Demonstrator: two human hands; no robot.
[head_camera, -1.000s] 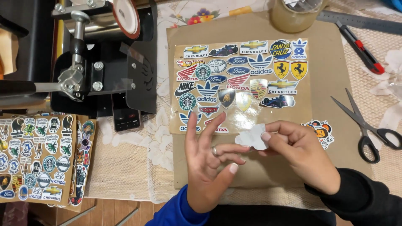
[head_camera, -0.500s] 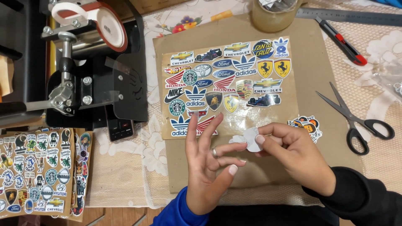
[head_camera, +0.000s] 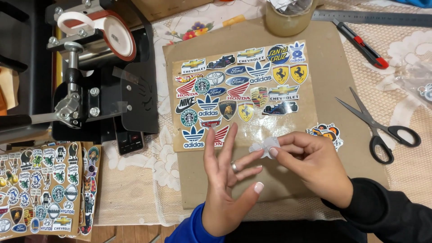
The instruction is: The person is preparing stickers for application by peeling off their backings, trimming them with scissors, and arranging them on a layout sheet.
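Hands pinching a small white sticker.
Right fingertips grip it; left hand fingers spread open; glass jar contents cut off.

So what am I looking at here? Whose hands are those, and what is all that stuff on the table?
The camera sits on a person's head and looks down, so the hands are that person's own. The left hand has its fingers spread wide. The right hand pinches a small pale sticker that also touches a left fingertip. Under them lies a brown board with a clear sheet of colourful stickers on it. More stickers lie at the left. The black machine looks like a press holding a white mug. On the right are scissors, a red and black cutter and a metal ruler.
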